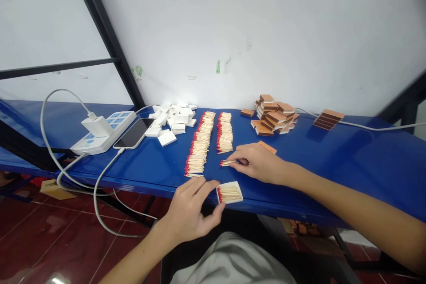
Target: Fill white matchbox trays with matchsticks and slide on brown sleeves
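Left hand (189,207) grips a partly filled white cardboard tray (240,194); right hand (255,162) pinches red-tipped wooden matches (225,163); loose match rows (201,144) remain ahead, unboxed.

1. The bare left grip (189,206) faces knuckles up, its thumb (214,216) and index finger (208,189) curved toward each other in a C-shaped hold, tips apart.
2. The bare right grip (254,162), farther forward and rightward of the left grip, pinches with fingertips together, pointing left.
3. The bare left forearm (143,248) slopes back and left from its grip; the bare right forearm (349,204) reaches in from the right.
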`<state>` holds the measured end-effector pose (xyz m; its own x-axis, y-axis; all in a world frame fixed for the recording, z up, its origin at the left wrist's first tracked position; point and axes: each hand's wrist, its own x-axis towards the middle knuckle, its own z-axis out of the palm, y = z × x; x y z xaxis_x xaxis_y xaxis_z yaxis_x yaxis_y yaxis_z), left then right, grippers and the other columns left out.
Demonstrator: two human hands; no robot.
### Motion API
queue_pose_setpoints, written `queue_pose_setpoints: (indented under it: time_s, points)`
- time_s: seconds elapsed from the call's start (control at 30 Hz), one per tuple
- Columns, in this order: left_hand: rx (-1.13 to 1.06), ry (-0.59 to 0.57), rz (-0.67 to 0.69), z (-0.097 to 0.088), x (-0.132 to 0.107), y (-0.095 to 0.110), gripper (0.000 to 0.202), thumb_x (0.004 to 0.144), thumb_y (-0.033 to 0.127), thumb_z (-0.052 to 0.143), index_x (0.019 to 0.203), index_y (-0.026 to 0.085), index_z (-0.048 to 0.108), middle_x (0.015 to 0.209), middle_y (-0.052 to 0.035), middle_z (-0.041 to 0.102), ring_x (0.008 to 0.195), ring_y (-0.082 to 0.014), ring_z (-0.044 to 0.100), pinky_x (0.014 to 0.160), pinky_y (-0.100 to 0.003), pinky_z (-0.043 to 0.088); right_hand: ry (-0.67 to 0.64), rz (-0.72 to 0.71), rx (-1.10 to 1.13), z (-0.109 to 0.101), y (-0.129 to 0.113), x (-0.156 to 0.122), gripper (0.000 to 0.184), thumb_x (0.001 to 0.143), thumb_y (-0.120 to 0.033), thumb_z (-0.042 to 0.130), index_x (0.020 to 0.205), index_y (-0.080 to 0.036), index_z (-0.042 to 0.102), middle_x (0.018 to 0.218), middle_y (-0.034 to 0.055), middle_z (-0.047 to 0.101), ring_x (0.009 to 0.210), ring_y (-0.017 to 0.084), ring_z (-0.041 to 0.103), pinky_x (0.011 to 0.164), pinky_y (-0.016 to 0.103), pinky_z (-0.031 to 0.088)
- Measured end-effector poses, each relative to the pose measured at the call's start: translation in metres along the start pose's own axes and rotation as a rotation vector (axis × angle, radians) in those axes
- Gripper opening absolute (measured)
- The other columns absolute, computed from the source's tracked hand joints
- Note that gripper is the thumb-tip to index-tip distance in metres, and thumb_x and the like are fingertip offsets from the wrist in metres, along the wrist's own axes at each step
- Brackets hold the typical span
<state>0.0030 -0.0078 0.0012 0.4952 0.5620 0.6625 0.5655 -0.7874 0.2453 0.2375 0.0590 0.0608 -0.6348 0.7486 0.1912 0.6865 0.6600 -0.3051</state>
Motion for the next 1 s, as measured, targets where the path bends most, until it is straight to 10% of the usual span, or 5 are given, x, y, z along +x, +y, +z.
queue_pose_setpoints:
  time_s: [1.0]
  points:
    - [0.008,0.005,0.003,-0.0007,0.0013,-0.0004,0.027,0.087,0.025,0.06,0.112,0.016,0.06,0.086,-0.0067,0.066,0.074,-0.0195,0.062,0.068,-0.033,0.054,-0.063,0.038,0.066,0.0008,0.0057,-0.001,0.018,0.097,-0.026,0.056,0.099,-0.018,0.071,0.091,0.0053,0.065,0.08,0.017,0.058,0.069,0.028,0.039]
